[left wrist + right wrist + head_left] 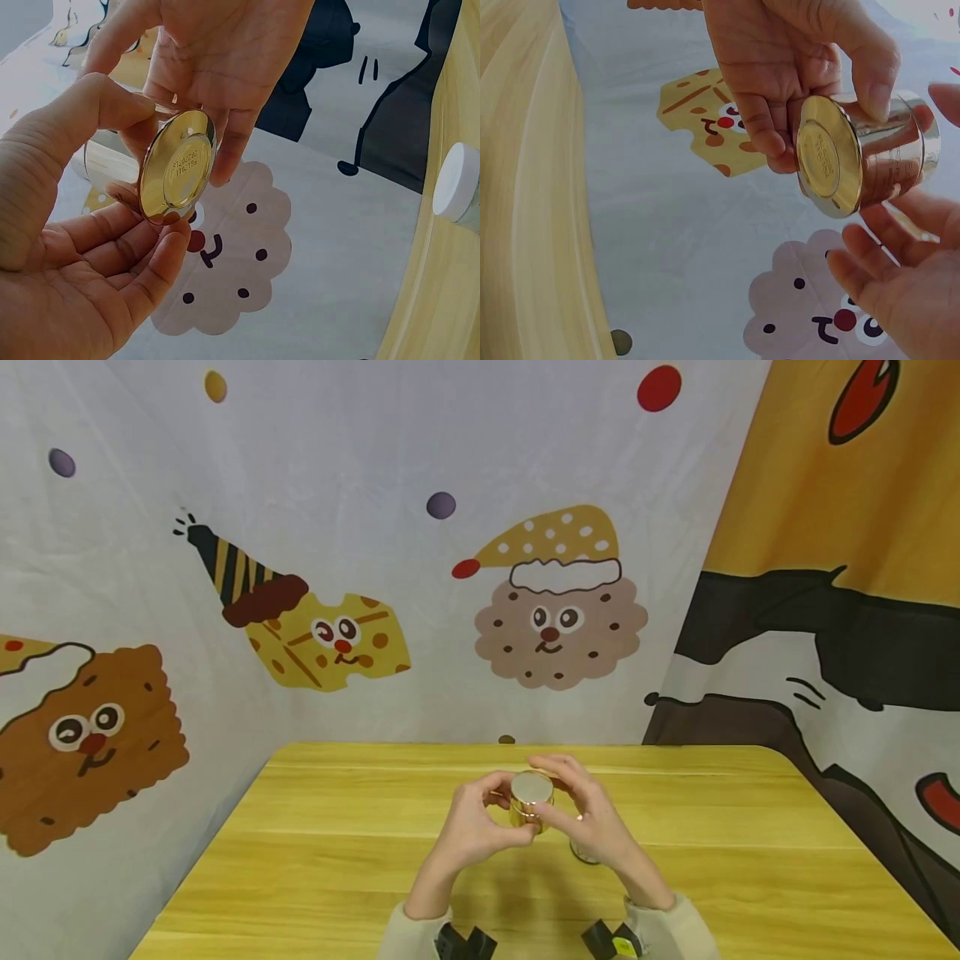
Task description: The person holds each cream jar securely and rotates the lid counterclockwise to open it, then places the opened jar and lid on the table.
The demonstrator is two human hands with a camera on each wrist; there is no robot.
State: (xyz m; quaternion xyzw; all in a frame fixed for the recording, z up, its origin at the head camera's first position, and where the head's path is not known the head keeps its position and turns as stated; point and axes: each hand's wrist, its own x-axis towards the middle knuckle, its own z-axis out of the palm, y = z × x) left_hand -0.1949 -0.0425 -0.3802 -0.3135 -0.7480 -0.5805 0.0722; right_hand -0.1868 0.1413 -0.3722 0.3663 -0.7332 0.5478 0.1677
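Note:
A shiny gold jar (519, 814) with a pale disc on its top (532, 787) is held up over the table. My left hand (480, 827) grips it, its thumb on the near side and its fingers behind. In the left wrist view the jar's gold base (178, 169) shows stamped print. The right hand (588, 814) is spread loosely around the upper end. In the right wrist view its thumb (946, 103) stands slightly apart from the jar's silvery side (892, 154), with its fingers (870, 259) below. Whether those fingers touch the jar is unclear.
A small jar with a white lid (455, 182) stands on the wooden table (337, 860); the right hand mostly hides it in the head view. A cartoon-printed cloth (360, 468) hangs behind the table and along its sides.

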